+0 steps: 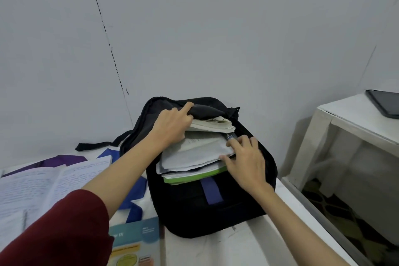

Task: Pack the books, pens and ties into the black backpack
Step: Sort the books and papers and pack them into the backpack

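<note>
Pale grey walls meet in a corner behind a white worktop [216, 250], and a white side table [336, 119] with a dark tablet [386, 102] on it stands well apart to the right. On the worktop the black backpack [216, 211] lies with its main compartment open towards the person. A stack of books and loose papers [194, 155] sticks out of the opening, a green-edged book [194, 176] lowest in the stack.

The left hand [172, 123] pinches the black flap of the backpack in a closed grip and lifts it above the stack. The right hand [246, 155] lies on the near right corner of the papers, its grip partly open, fingers spread and pressing on the sheets; a dark pen [231, 136] sits just beside its fingertips.

Left of the backpack an open handwritten notebook [43, 183] lies on blue and purple cloth [129, 196]; whether that is a tie I cannot tell. A teal-covered book [136, 242] lies at the near edge.
</note>
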{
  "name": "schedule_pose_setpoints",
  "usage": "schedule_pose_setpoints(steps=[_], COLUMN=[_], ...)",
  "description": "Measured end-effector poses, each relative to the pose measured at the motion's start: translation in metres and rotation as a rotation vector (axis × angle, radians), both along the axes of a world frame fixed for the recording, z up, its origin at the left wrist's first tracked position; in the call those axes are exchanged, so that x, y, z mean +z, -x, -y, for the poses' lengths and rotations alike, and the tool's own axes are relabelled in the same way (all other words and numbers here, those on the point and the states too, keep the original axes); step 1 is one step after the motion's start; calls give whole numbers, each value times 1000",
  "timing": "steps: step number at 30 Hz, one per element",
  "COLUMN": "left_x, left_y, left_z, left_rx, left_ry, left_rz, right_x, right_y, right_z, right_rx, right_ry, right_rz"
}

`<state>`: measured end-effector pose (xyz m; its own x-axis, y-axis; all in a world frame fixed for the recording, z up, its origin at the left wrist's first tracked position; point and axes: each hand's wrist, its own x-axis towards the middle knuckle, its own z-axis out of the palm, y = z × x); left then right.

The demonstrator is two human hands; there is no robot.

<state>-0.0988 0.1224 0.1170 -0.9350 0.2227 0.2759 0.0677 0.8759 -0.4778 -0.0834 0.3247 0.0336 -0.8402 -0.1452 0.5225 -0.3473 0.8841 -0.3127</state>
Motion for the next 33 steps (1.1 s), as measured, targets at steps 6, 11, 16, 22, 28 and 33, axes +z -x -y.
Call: schedule_pose_setpoints(steps=[6, 11, 16, 22, 28, 33], left_x=[-28, -44, -72, -76, -64, -58], left_y=[0, -13, -40, -52, -42, -32], left_z=[9, 5, 21, 46, 34, 19], left_rx=[-52, -68, -75, -76, -28, 18], left_ry=[32, -36, -66, -24, -82, -31], left_rz=[-36, 44, 21, 43, 6, -35], right_x=[-14, -3, -7, -14, 19, 32], right_y=[23, 33, 32, 41, 67, 83], right_z=[-12, -25, -30, -22, -12, 23], right_rx=[250, 247, 253, 167, 88, 22], right_ry=[238, 218, 539, 573, 357, -61], right_rz=[399, 490, 546, 484, 361, 403])
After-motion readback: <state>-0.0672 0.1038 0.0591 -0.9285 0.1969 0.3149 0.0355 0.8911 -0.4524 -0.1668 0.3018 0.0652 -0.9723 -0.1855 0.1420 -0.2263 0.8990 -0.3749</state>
